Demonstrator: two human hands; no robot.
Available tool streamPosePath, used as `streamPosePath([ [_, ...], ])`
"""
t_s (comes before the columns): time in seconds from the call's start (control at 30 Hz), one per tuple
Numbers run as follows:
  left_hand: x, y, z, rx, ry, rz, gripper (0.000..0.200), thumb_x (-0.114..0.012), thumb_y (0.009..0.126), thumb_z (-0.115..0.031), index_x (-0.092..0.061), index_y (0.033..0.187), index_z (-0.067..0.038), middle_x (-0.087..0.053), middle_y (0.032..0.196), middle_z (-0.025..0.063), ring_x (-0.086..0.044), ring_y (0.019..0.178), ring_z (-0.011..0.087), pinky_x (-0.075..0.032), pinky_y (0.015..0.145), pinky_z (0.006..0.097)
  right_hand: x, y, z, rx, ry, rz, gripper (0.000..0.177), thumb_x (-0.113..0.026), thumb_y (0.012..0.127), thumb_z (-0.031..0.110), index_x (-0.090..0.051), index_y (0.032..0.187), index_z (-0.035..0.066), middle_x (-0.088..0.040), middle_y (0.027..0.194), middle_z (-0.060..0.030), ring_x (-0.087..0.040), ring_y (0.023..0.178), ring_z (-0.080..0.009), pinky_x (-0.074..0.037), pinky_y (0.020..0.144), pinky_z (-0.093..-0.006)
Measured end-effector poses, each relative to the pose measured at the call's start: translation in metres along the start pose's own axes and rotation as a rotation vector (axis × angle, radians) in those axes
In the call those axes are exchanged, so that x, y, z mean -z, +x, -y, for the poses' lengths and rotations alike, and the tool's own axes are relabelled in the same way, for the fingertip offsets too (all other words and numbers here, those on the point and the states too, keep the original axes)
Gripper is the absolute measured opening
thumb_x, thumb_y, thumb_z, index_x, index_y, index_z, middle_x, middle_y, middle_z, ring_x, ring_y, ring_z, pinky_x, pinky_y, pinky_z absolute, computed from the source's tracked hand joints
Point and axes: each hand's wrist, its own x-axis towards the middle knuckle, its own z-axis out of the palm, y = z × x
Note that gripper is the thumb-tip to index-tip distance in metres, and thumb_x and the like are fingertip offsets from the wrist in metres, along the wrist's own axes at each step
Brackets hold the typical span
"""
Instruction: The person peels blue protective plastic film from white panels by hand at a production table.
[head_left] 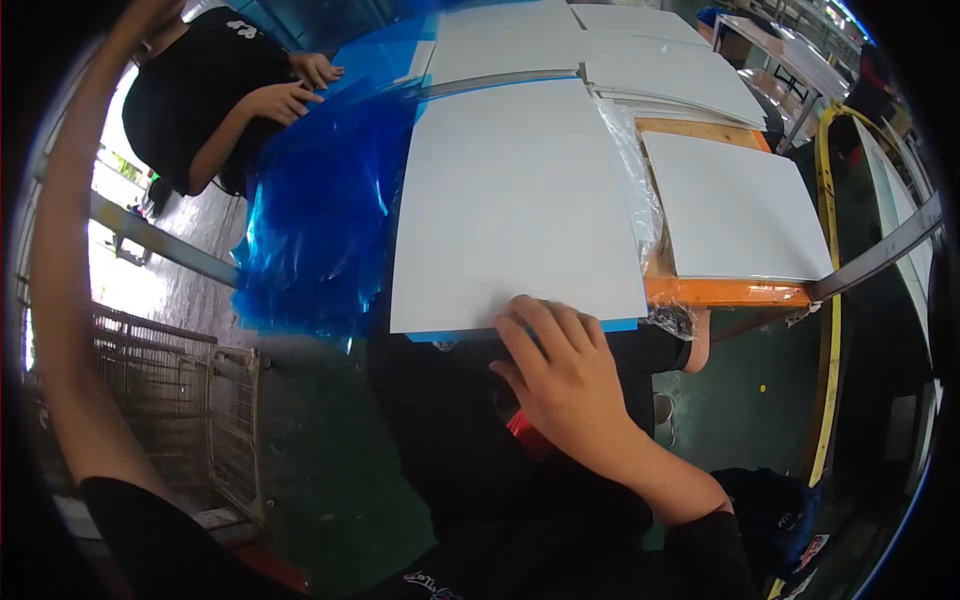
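A large white sheet [520, 210] lies on the table in front of me, with a thin strip of blue film showing under its near edge. My right hand [565, 375] rests at that near edge, fingertips on the sheet, fingers slightly apart and thumb off to the side. My left arm reaches up along the left side of the view, and the hand lies beyond the top edge. Crumpled blue transparent film [320, 210] hangs left of the sheet. Clear plastic film [630, 170] runs along its right side.
Across the table at upper left, a person in black [215, 80] has both hands by the blue film. More white sheets [670, 70] lie at the back. Another white stack [735, 210] sits right, above an orange edge [730, 292]. A wire cart [235, 430] stands lower left.
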Motion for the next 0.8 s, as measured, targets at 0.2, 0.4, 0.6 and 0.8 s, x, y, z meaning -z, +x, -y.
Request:
streamPosePath([
  [0.2, 0.013, -0.191, -0.018, 0.324, 0.090, 0.185, 0.023, -0.058, 0.105, -0.020, -0.063, 0.125, -0.009, -0.070, 0.119, 0.0115, -0.065, 0.117, 0.0269, -0.047, 0.101, 0.0374, -0.002, 0.000, 0.002, -0.005, 0.006, -0.042, 0.048, -0.081, 0.079, 0.012, -0.061, 0.122, 0.005, -0.060, 0.126, -0.0119, -0.060, 0.113, -0.0311, -0.047, 0.095, -0.0431],
  [0.4, -0.008, -0.294, -0.079, 0.542, -0.096, 0.309, 0.022, -0.058, 0.104, -0.023, -0.068, 0.116, -0.007, -0.072, 0.109, 0.0120, -0.065, 0.103, 0.0302, -0.046, 0.094, 0.0415, -0.002, -0.002, 0.003, 0.000, -0.014, -0.028, 0.047, -0.079, 0.081, 0.013, -0.059, 0.123, 0.004, -0.057, 0.126, -0.0112, -0.059, 0.116, -0.0301, -0.047, 0.097, -0.0431],
  [0.6, -0.047, -0.351, -0.109, 0.715, -0.268, 0.437, 0.022, -0.058, 0.104, -0.023, -0.067, 0.115, -0.006, -0.072, 0.110, 0.0133, -0.065, 0.109, 0.0335, -0.047, 0.098, 0.0421, 0.000, -0.002, 0.004, -0.016, 0.007, -0.017, 0.048, -0.079, 0.081, 0.013, -0.060, 0.124, 0.003, -0.059, 0.126, -0.0117, -0.059, 0.117, -0.0307, -0.047, 0.099, -0.0435],
  [0.8, -0.047, -0.354, -0.109, 0.673, -0.220, 0.473, 0.025, -0.059, 0.103, -0.025, -0.066, 0.115, -0.004, -0.072, 0.109, 0.0144, -0.065, 0.110, 0.0332, -0.047, 0.099, 0.0422, 0.004, -0.002, 0.001, -0.005, 0.030, -0.015, 0.047, -0.078, 0.081, 0.013, -0.061, 0.123, 0.003, -0.059, 0.127, -0.0114, -0.059, 0.117, -0.0296, -0.048, 0.099, -0.0424],
])
